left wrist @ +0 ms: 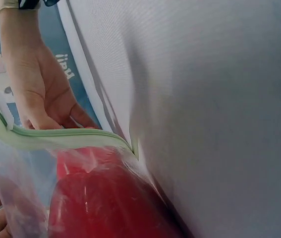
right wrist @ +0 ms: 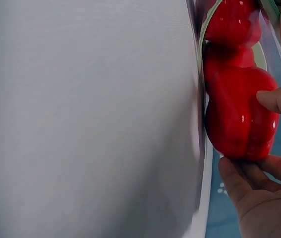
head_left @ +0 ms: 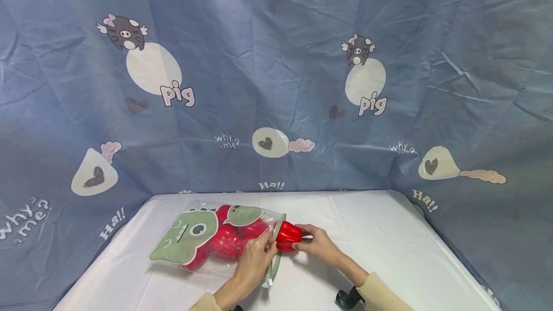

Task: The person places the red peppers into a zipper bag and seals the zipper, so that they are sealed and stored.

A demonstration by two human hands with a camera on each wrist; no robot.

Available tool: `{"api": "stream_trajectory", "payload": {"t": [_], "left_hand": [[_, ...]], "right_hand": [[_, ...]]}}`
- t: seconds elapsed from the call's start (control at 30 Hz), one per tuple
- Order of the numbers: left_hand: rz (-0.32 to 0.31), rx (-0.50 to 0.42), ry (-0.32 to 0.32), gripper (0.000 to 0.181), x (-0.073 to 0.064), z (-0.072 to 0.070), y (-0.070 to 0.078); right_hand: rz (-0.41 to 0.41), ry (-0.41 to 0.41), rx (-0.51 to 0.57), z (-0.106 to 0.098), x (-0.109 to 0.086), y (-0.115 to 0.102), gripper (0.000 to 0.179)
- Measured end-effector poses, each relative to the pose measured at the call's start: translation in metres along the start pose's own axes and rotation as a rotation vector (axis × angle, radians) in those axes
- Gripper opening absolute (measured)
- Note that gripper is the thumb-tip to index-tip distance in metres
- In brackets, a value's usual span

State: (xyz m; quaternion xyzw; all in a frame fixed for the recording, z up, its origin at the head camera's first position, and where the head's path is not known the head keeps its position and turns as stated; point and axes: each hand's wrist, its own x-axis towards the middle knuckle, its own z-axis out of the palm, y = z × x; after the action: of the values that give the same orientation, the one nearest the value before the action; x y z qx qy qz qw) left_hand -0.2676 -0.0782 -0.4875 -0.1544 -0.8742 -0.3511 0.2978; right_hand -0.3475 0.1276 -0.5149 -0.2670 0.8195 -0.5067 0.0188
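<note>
A clear zip bag (head_left: 273,272) with a green cartoon dinosaur print lies on its side, its mouth facing right. Several glossy red peppers (head_left: 225,243) show through the plastic. My left hand (head_left: 256,258) pinches the bag's near edge at the opening. Between the thumb and fingers of my right hand (head_left: 319,246) is a red bell pepper (right wrist: 242,116), partly inside the mouth. Its far end touches or overlaps another red pepper (right wrist: 232,22) deeper in the bag in the right wrist view. The green zip strip (left wrist: 66,133) crosses in front of my right fingers in the left wrist view.
A white cloth covers the table (head_left: 380,234) under the bag. Behind it hangs a blue curtain (head_left: 276,85) printed with pigs and words. A dark wrist device (head_left: 349,297) sits at the right sleeve, near the table's front.
</note>
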Motion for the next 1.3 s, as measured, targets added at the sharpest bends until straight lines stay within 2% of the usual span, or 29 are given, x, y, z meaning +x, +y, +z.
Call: {"api": "stream_trajectory", "payload": {"t": [0.13,0.23,0.37,0.5,0.73,0.93,1.1,1.3], "left_hand": [[-0.007,-0.004,-0.017,0.02,0.0,0.0,0.0],[-0.013,-0.009,-0.026,0.02,-0.001,0.0,0.0],[-0.011,-0.018,-0.03,0.02,-0.001,0.0,0.0],[-0.001,-0.017,-0.021,0.021,-0.001,0.0,0.0],[0.033,-0.007,0.019,0.023,-0.002,0.003,-0.001],[0.044,-0.002,0.017,0.024,-0.002,0.003,-0.001],[0.046,-0.002,0.006,0.024,-0.002,0.003,-0.002],[0.047,-0.001,0.004,0.024,-0.003,0.003,-0.004]], "right_hand": [[-0.017,-0.005,0.051,0.005,0.003,-0.001,0.059],[-0.019,0.002,0.046,0.009,0.006,-0.003,0.061],[-0.003,0.036,0.03,0.014,0.01,-0.004,0.059],[-0.013,0.067,0.058,0.017,0.013,-0.002,0.054],[-0.07,0.037,0.041,0.02,0.015,-0.001,0.05],[-0.114,0.03,-0.003,0.023,0.019,0.001,0.048],[-0.112,0.033,0.014,0.028,0.022,0.0,0.046],[-0.062,0.05,0.031,0.032,0.024,-0.002,0.044]]}}
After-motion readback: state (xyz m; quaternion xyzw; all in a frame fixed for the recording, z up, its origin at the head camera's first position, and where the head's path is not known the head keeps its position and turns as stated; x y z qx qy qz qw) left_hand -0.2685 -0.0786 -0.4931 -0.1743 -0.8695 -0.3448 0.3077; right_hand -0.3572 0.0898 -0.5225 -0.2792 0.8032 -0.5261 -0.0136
